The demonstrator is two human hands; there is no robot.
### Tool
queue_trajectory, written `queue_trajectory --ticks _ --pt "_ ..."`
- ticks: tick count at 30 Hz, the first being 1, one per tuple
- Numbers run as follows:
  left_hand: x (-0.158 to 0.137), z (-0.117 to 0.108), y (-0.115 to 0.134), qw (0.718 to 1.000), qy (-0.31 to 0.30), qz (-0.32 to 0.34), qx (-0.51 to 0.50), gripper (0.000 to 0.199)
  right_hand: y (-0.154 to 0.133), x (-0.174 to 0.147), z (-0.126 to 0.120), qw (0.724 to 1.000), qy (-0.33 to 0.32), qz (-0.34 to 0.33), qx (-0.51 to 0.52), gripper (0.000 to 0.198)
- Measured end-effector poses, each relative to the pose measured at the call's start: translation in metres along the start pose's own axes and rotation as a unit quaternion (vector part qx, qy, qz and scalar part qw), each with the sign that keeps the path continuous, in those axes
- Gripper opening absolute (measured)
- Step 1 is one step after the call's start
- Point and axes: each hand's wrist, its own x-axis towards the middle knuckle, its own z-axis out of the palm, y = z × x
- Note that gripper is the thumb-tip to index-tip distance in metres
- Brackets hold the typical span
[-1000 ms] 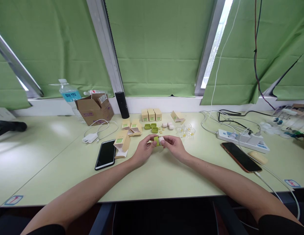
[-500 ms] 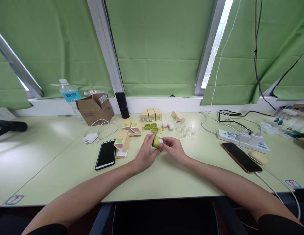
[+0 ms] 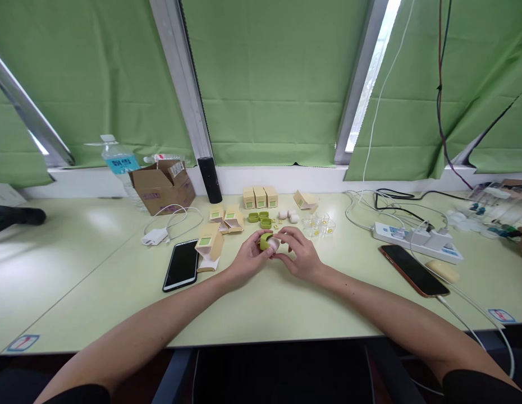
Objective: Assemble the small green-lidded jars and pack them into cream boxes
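My left hand (image 3: pixel 248 255) is closed round a small green rounded case (image 3: pixel 265 240) with a pale pinkish-white piece (image 3: pixel 274 243) set in it. Fingers of my right hand (image 3: pixel 301 255) are apart at the right side of the case, close to the white piece; whether they touch it is hard to tell. Just beyond the hands lie several green case parts (image 3: pixel 265 223), pinkish-white pieces (image 3: pixel 293 216), tiny yellow bits (image 3: pixel 275 226) and clear plastic parts (image 3: pixel 319 224). Opened cream boxes (image 3: pixel 210 242) stand to the left.
Three cream boxes (image 3: pixel 260 197) line the back near a black cylinder (image 3: pixel 209 180) and a brown carton (image 3: pixel 164 188). A phone (image 3: pixel 181 265) lies left, another phone (image 3: pixel 413 270) right, beside a power strip (image 3: pixel 419 243) with cables. The table's front edge (image 3: pixel 278 341) is close to me.
My right hand's fingers have loosened from their pinch on the white piece and spread apart. The green case has turned in my left hand, showing more of the white piece.
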Motion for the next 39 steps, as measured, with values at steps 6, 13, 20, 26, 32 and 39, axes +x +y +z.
queue_trajectory --ticks 6,13,20,26,32,39 --pt "-0.0045 0.0028 0.0017 0.999 -0.041 0.011 -0.021 0.050 0.0013 -0.0012 0.0025 0.994 -0.002 -0.092 -0.065 0.023" --pt "-0.0040 0.0020 0.0040 0.998 -0.046 0.038 -0.026 0.045 0.0008 0.0007 0.0016 0.987 0.019 -0.141 -0.075 0.027" --pt "-0.0002 -0.0039 -0.0014 0.997 -0.035 0.063 -0.030 0.046 -0.0013 0.0028 0.0030 0.985 0.034 -0.160 -0.062 0.035" --pt "-0.0024 -0.0022 -0.0015 0.996 -0.032 0.076 -0.015 0.048 -0.0044 0.0035 0.0032 0.981 0.042 -0.172 -0.078 0.038" --pt "-0.0076 0.0031 -0.0042 0.998 -0.029 0.054 0.021 0.049 0.0010 0.0010 0.0054 0.977 0.035 -0.178 -0.110 0.038" --pt "-0.0062 0.0046 -0.0004 0.999 -0.011 0.030 0.030 0.051 0.0024 0.0000 0.0054 0.971 0.037 -0.185 -0.144 0.033"
